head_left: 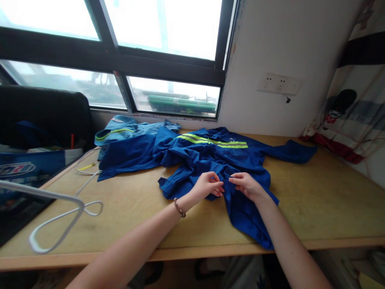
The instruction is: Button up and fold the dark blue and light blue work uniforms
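A dark blue work jacket point(243, 160) with a yellow and grey reflective band across it lies crumpled on the wooden table point(315, 204). One part of it hangs toward the front edge. Over the middle of the jacket, my left hand point(210, 185) is closed in a pinch. Whatever is between its fingertips is too small to make out. A short gap to the right, my right hand point(246, 185) pinches thumb against fingers too. A thin dark sliver shows at its fingertips, but its kind cannot be told.
Light blue garments point(120, 127) with a yellow stripe lie at the back left, partly under the jacket. A white cable point(81, 204) loops over the table's left side, near a small yellow strip point(87, 166). Behind are a window and a wall socket point(279, 83); a black chair point(45, 116) stands left.
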Demonstrator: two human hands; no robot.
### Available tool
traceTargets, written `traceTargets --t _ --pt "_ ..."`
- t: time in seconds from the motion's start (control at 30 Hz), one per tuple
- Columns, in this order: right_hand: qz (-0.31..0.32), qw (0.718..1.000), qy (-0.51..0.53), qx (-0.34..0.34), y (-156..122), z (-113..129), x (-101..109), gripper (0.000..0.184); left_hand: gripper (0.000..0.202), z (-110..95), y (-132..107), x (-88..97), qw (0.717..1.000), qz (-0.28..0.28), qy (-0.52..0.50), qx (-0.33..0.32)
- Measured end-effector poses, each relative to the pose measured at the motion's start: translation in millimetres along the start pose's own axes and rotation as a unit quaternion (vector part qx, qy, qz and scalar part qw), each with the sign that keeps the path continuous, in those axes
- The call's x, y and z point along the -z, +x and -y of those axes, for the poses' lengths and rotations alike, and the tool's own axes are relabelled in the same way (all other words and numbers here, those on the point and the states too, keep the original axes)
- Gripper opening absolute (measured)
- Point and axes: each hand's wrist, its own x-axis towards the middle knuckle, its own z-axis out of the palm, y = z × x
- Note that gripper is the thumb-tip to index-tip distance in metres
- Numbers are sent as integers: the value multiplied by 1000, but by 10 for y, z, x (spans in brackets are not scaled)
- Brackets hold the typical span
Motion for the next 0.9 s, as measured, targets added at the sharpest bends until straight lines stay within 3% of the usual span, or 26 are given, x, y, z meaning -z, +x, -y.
traceTargets --t 0.23,0.47,0.6,0.73,0.9 --pt "47 998 2 34 -15 -26 -61 22 33 -60 -43 -54 997 -35 -66 -12" --pt "22 999 11 36 11 -30 -64 25 26 -123 -59 -6 993 -56 -103 -33" --pt "-16 994 53 98 -8 13 -56 26 14 -126 -58 46 992 -106 -19 -69" --pt "23 995 15 100 -47 32 -101 27 7 -46 -57 67 980 -118 100 -125" --pt "6 996 -46 77 -27 -20 -149 29 10 -76 -55 33 993 -81 24 -83"
